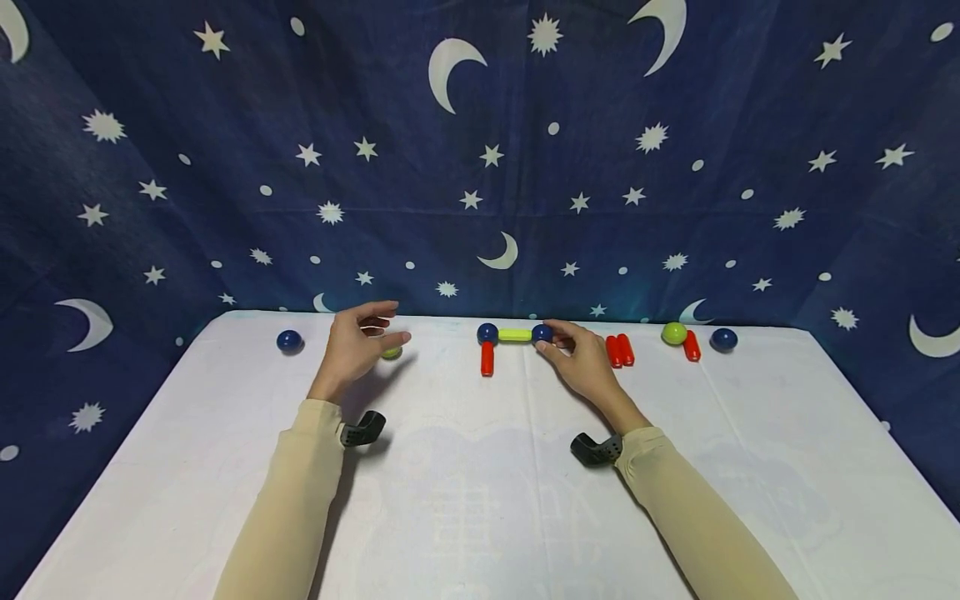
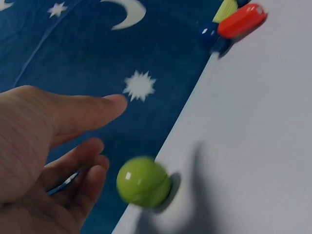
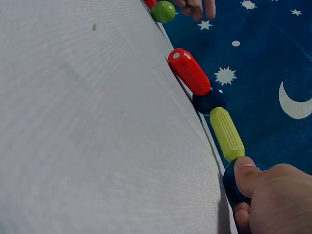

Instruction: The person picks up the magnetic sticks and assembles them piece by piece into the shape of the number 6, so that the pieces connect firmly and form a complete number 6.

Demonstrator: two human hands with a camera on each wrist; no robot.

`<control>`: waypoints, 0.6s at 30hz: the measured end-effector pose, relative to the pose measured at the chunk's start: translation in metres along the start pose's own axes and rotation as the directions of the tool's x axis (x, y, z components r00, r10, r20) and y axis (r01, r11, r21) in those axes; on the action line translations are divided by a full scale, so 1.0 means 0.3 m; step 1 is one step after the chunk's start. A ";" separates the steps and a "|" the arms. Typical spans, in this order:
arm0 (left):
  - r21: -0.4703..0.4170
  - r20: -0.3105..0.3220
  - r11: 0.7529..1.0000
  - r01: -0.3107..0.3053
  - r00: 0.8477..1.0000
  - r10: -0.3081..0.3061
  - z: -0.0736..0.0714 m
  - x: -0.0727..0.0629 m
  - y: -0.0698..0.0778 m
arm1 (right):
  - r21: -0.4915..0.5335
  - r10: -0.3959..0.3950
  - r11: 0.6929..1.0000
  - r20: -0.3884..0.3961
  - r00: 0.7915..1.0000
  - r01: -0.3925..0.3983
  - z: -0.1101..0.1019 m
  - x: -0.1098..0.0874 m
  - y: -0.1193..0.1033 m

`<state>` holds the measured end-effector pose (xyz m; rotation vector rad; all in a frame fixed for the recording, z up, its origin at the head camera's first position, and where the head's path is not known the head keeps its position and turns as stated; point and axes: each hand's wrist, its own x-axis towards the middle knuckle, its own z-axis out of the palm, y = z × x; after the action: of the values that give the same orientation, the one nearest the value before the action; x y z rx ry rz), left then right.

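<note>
My right hand (image 1: 581,362) pinches a blue ball (image 1: 542,333) between thumb and fingers. That ball sits at the right end of a yellow-green rod (image 1: 515,335), whose left end meets another blue ball (image 1: 487,333). A red rod (image 1: 487,360) extends from this second ball toward the near side. Over the table's left part, my left hand (image 1: 354,348) is held with thumb and fingers apart, gripping nothing. Close by it lies a green ball (image 2: 144,182), mostly covered by the hand in the head view; a gap shows between them in the left wrist view.
A single blue ball (image 1: 289,342) lies at the far left. Right of my right hand are two red rods (image 1: 620,351), then a green ball (image 1: 674,333), another red rod (image 1: 692,346) and a blue ball (image 1: 723,340). Behind the white table (image 1: 480,467) hangs a dark blue cloth (image 1: 405,208).
</note>
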<state>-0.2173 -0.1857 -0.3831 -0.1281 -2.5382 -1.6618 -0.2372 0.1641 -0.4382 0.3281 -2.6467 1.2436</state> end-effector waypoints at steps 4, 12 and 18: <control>0.007 0.058 0.999 0.040 0.997 -0.040 -0.030 0.002 -0.034 | 0.002 0.003 1.000 0.002 1.000 -0.003 0.002 0.001 0.000; 0.084 0.115 0.988 0.131 0.983 -0.140 -0.034 0.001 -0.077 | 0.005 0.006 1.000 0.004 1.000 -0.006 0.001 0.000 -0.002; 0.096 0.091 0.982 0.162 0.981 -0.171 -0.026 0.003 -0.083 | 0.007 0.002 1.000 0.006 1.000 -0.002 -0.003 -0.002 -0.004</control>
<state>-0.2210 -0.2029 -0.4025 0.0108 -2.7605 -1.6330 -0.2361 0.1640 -0.4370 0.3314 -2.6488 1.2551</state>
